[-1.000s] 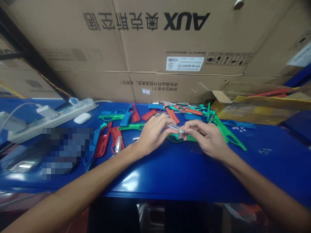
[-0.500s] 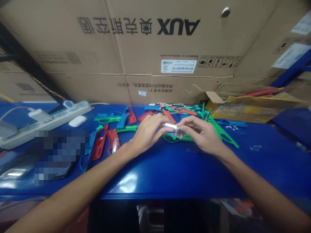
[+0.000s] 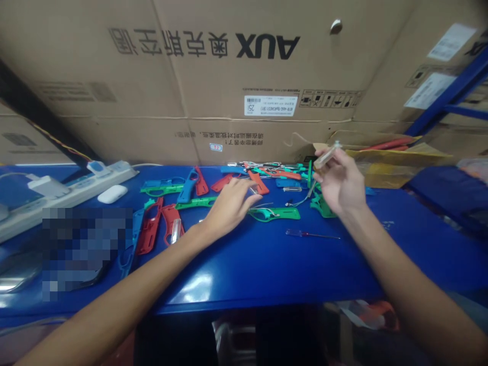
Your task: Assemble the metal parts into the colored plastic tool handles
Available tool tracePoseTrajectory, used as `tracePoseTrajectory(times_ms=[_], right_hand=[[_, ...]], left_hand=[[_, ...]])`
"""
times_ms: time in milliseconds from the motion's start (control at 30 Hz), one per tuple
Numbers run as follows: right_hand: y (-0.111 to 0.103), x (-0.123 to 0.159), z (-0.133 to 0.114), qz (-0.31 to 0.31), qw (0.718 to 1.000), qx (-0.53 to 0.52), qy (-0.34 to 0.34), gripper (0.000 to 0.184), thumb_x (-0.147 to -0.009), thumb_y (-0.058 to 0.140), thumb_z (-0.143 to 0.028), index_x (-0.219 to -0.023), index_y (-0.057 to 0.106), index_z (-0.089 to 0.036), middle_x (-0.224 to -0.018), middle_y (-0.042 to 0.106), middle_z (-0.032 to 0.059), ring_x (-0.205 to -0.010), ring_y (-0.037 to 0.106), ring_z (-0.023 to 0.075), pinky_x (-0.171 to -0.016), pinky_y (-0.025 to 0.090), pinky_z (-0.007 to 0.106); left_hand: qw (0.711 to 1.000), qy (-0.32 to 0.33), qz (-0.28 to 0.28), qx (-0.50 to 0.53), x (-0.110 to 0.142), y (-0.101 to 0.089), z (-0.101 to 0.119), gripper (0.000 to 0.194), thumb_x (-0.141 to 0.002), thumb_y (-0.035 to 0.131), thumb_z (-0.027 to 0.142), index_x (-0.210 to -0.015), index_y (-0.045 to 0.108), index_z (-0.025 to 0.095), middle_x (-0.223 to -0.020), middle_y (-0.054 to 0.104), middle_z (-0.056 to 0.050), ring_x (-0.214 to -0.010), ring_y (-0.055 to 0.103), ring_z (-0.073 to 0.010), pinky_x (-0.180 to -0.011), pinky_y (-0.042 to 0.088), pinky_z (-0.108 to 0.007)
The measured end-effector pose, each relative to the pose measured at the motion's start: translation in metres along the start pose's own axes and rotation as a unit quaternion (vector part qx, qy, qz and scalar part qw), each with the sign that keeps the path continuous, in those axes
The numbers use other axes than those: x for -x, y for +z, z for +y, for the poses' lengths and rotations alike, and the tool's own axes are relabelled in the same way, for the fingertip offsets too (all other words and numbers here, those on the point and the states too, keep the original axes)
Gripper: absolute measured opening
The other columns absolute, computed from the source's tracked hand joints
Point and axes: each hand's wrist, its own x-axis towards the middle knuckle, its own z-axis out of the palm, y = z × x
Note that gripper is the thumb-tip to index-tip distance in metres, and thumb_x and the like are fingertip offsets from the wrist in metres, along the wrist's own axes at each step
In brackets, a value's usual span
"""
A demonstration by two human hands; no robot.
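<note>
My right hand (image 3: pixel 339 182) is raised above the blue table (image 3: pixel 267 264), fingers pinched on a small clear tube (image 3: pixel 326 156) that points up and to the right. My left hand (image 3: pixel 231 206) rests low on the table with its fingers curled on a thin metal piece (image 3: pixel 254 191), beside a green plastic handle (image 3: pixel 274 213). A small red-handled screwdriver (image 3: pixel 310 234) lies on the table in front of my right hand. Red, blue and green plastic handles (image 3: pixel 168 203) lie scattered behind and to the left.
Large cardboard boxes (image 3: pixel 229 81) stand along the back of the table. A white power strip (image 3: pixel 72 188) and a white earbud case (image 3: pixel 112 193) lie at left. A yellow bag (image 3: pixel 396 168) lies at back right. The table's front edge is close to me.
My hands have come apart. The right hand rose up and to the right with the clear tube, and the left hand stayed low by the green handle. The screwdriver now shows.
</note>
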Motion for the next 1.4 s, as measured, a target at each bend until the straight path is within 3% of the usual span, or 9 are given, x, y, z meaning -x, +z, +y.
tracePoseTrajectory(times_ms=[67, 133, 233, 333, 433, 700, 900, 1100, 1400], right_hand=[[-0.001, 0.000, 0.001, -0.039, 0.998, 0.037, 0.024, 0.029, -0.083, 0.068, -0.052, -0.084, 0.066, -0.024, -0.100, 0.073, 0.0046, -0.068, 0.059, 0.0135, -0.051, 0.040, 0.027], [0.002, 0.005, 0.005, -0.121, 0.984, 0.111, 0.066, 0.029, -0.080, 0.074, -0.050, -0.084, 0.067, -0.021, -0.089, 0.073, 0.0045, -0.061, 0.056, 0.0122, -0.052, 0.041, 0.027], [0.003, 0.009, 0.010, -0.248, 0.941, 0.198, 0.118, 0.031, -0.076, 0.079, -0.048, -0.085, 0.068, -0.020, -0.075, 0.069, 0.0009, -0.058, 0.055, 0.0113, -0.055, 0.043, 0.028], [-0.010, 0.006, 0.012, -0.372, 0.881, 0.236, 0.171, 0.031, -0.077, 0.078, -0.048, -0.090, 0.071, -0.021, -0.071, 0.067, -0.0019, -0.054, 0.052, 0.0094, -0.050, 0.040, 0.025], [-0.019, 0.003, 0.010, -0.432, 0.840, 0.252, 0.209, 0.031, -0.080, 0.075, -0.048, -0.096, 0.073, -0.021, -0.067, 0.066, -0.0029, -0.051, 0.050, 0.0088, -0.047, 0.040, 0.023], [0.013, 0.024, 0.012, -0.457, 0.839, 0.211, 0.206, 0.031, -0.084, 0.072, -0.046, -0.099, 0.071, -0.019, -0.070, 0.066, -0.0016, -0.059, 0.057, 0.0116, -0.051, 0.046, 0.024], [0.015, 0.025, 0.019, -0.413, 0.871, 0.265, 0.020, 0.028, -0.088, 0.070, -0.045, -0.098, 0.074, -0.020, -0.090, 0.069, 0.0031, -0.073, 0.057, 0.0142, -0.064, 0.045, 0.028], [0.013, 0.026, 0.032, -0.371, 0.839, 0.372, -0.139, 0.022, -0.093, 0.065, -0.040, -0.105, 0.073, -0.023, -0.099, 0.069, 0.0061, -0.095, 0.062, 0.0223, -0.086, 0.048, 0.037], [0.018, 0.033, 0.040, -0.364, 0.818, 0.427, -0.124, 0.021, -0.097, 0.061, -0.040, -0.107, 0.070, -0.024, -0.107, 0.068, 0.0054, -0.095, 0.065, 0.0205, -0.080, 0.049, 0.034]], left_hand=[[0.998, 0.005, -0.018, -0.060, -0.002, 0.003, -0.003, 0.029, -0.105, 0.045, 0.036, -0.120, 0.063, 0.018, -0.122, 0.067, -0.008, -0.113, 0.055, -0.0255, -0.101, 0.043, -0.044], [0.994, 0.005, -0.043, -0.098, -0.003, 0.009, -0.003, 0.031, -0.105, 0.045, 0.036, -0.119, 0.066, 0.017, -0.123, 0.067, -0.008, -0.114, 0.054, -0.0256, -0.101, 0.043, -0.043], [0.988, 0.019, -0.084, -0.132, -0.002, 0.014, -0.001, 0.034, -0.105, 0.046, 0.039, -0.119, 0.068, 0.017, -0.122, 0.067, -0.009, -0.113, 0.054, -0.0262, -0.098, 0.042, -0.043], [0.982, 0.042, -0.117, -0.139, 0.001, 0.013, -0.004, 0.031, -0.104, 0.048, 0.035, -0.107, 0.073, 0.018, -0.113, 0.069, -0.008, -0.108, 0.055, -0.0255, -0.095, 0.041, -0.043], [0.982, 0.044, -0.125, -0.134, 0.003, 0.007, -0.011, 0.028, -0.104, 0.049, 0.031, -0.099, 0.073, 0.017, -0.105, 0.070, -0.007, -0.104, 0.057, -0.0244, -0.092, 0.040, -0.041], [0.987, 0.059, -0.125, -0.081, 0.004, 0.003, -0.014, 0.028, -0.102, 0.054, 0.039, -0.101, 0.072, 0.017, -0.105, 0.066, -0.007, -0.102, 0.056, -0.0236, -0.095, 0.041, -0.040], [0.985, 0.056, -0.142, -0.077, 0.003, 0.005, -0.018, 0.022, -0.102, 0.053, 0.027, -0.100, 0.073, 0.018, -0.105, 0.069, -0.006, -0.099, 0.060, -0.0231, -0.088, 0.044, -0.038], [0.993, 0.045, -0.106, -0.015, 0.001, 0.005, -0.018, 0.021, -0.101, 0.054, 0.023, -0.100, 0.073, 0.015, -0.102, 0.072, -0.007, -0.096, 0.065, -0.0210, -0.089, 0.048, -0.038], [0.992, 0.025, -0.121, 0.012, 0.000, -0.004, -0.023, 0.015, -0.098, 0.059, 0.026, -0.095, 0.071, 0.017, -0.099, 0.075, -0.005, -0.092, 0.067, -0.0199, -0.087, 0.050, -0.036]])
